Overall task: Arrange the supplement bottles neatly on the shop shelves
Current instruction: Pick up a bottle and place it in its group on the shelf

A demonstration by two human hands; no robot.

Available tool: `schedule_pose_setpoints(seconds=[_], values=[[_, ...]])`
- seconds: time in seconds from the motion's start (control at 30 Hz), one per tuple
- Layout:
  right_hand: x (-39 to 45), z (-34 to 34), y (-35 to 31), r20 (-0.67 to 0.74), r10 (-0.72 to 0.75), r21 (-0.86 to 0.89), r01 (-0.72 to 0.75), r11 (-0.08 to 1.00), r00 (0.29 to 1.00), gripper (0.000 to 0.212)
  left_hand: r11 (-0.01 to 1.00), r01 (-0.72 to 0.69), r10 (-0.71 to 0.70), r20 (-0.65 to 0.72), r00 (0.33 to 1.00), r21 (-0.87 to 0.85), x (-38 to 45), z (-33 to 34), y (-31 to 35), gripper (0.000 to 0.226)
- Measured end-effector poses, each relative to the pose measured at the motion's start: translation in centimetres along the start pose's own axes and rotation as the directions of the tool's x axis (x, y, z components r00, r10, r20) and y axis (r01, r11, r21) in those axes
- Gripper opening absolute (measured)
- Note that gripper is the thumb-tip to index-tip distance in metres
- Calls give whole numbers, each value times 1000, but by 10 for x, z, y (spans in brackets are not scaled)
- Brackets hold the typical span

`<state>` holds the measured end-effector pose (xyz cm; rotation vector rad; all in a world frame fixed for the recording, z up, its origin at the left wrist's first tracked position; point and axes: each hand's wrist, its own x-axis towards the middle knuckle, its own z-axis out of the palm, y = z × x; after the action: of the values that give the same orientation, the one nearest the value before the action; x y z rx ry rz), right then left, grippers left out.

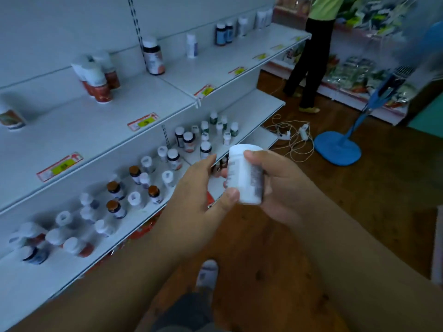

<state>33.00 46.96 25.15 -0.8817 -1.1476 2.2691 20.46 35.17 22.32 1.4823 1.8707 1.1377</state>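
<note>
While both hands, right hand (271,185) and left hand (203,188), grip one white bottle (244,173), lower-shelf bottles (143,180) remain scattered (upper shelf (100,130) sparsely stocked).

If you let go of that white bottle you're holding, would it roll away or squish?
The white bottle looks like hard plastic, so it probably won't squish. It is round, so on its side it could roll. Both hands hold it, the right hand wrapped round it and the left hand pinching, so it seems light and easy to hold.

Both forearms reach forward, left hand (199,188) and right hand (275,188) meeting, fingers (254,155) curled in grip.
</note>
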Motion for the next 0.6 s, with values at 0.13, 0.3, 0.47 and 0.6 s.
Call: schedule_pose_setpoints(seconds=[0.13, 0.3, 0.47, 0.6], values=[[46, -31, -47, -17, -57, -19, 57, 998, 998, 47, 1000, 1, -2, 35, 999, 26, 80, 13, 4, 82], [86, -81, -108, -197, -137, 15, 142, 990, 971, 52, 998, -38, 25, 222, 975, 57, 189, 45, 18, 99], [114, -144, -173, -428, -161, 81, 214, 973, 890, 26, 992, -127, 111, 321, 941, 28, 285, 87, 48, 102], [137, -206, -208, -446, -205, -7, 226, 974, 871, 28, 984, -174, 141, 390, 910, 49, 351, 132, 60, 102]])
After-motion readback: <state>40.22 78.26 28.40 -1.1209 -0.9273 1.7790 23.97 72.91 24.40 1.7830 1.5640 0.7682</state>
